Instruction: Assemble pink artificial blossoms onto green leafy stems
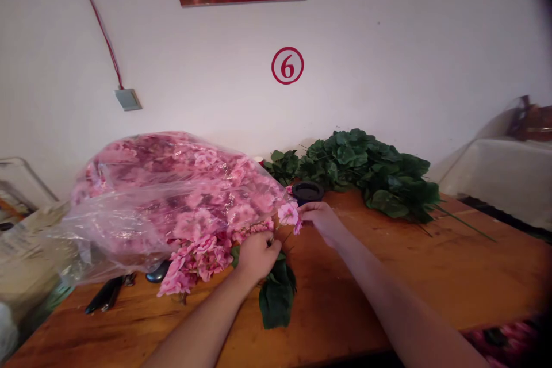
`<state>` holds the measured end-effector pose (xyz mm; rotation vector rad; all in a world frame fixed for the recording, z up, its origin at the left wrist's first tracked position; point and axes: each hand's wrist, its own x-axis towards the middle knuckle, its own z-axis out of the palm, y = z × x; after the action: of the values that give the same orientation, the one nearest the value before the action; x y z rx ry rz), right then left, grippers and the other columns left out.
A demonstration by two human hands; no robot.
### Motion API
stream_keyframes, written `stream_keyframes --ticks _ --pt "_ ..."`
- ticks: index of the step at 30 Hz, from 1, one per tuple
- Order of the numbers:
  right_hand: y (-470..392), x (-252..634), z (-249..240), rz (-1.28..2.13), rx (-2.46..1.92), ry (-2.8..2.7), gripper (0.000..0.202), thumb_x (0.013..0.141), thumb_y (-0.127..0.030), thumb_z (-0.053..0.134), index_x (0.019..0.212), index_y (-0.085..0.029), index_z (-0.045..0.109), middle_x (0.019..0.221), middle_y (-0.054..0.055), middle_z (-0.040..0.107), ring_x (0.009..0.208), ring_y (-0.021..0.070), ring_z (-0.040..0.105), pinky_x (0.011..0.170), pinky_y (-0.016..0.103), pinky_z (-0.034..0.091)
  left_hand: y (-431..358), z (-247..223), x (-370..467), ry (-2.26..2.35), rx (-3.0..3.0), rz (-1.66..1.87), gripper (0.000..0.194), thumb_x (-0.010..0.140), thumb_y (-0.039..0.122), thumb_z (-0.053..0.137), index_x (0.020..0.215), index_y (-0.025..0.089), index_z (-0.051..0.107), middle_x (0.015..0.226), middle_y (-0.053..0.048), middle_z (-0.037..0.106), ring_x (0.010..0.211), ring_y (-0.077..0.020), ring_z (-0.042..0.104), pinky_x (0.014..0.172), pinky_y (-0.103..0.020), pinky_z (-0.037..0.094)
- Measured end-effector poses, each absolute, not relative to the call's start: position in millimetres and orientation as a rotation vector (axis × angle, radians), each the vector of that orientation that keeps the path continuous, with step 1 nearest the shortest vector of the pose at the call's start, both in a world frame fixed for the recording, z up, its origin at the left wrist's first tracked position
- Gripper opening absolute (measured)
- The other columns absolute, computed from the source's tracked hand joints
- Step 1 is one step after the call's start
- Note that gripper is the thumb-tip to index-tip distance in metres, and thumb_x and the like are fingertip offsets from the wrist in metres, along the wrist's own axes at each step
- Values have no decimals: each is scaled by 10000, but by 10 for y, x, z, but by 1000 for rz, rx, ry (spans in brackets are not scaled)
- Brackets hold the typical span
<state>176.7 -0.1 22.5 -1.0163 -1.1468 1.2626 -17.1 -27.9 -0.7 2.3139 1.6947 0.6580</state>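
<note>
My left hand point(259, 254) is closed, its fingers curled round the stem of a green leaf spray point(278, 296); the stem itself is mostly hidden. Broad artificial leaves hang below that hand towards the table. My right hand point(318, 219) pinches a small pink artificial flower point(288, 214) by its edge, just right of a clear plastic bag point(142, 213) full of pink blossoms. Loose pink flowers point(202, 264) spill from the bag's lower side, left of my left hand. Behind my right hand sits a round black dish point(307, 191).
A heap of green leaf stems point(366, 167) lies along the wall at the back right. Black-handled tool point(103, 294) and a dark rounded object point(158, 272) rest at the left of the wooden table point(431, 276). More pink flowers point(509, 336) show below the table's right edge.
</note>
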Motion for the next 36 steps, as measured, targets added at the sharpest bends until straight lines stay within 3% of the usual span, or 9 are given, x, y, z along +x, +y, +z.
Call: stream_keyframes --ticks 30,36 --pt "60 1804 161 1219 -1150 -1170 32 537 -199 647 546 -170 637 525 15 629 517 145 562 599 290 466 -311 35 -168 1675 2303 603 221 782 268 464 598 184 554 565 20 516 595 -131 487 538 -247 234" --pt "2 1809 227 1243 -1125 -1257 76 597 -227 613 542 -178 591 498 -5 590 492 132 541 566 268 440 -308 11 -175 1636 2359 574 252 812 281 452 610 187 569 578 13 540 606 -135 505 550 -251 248"
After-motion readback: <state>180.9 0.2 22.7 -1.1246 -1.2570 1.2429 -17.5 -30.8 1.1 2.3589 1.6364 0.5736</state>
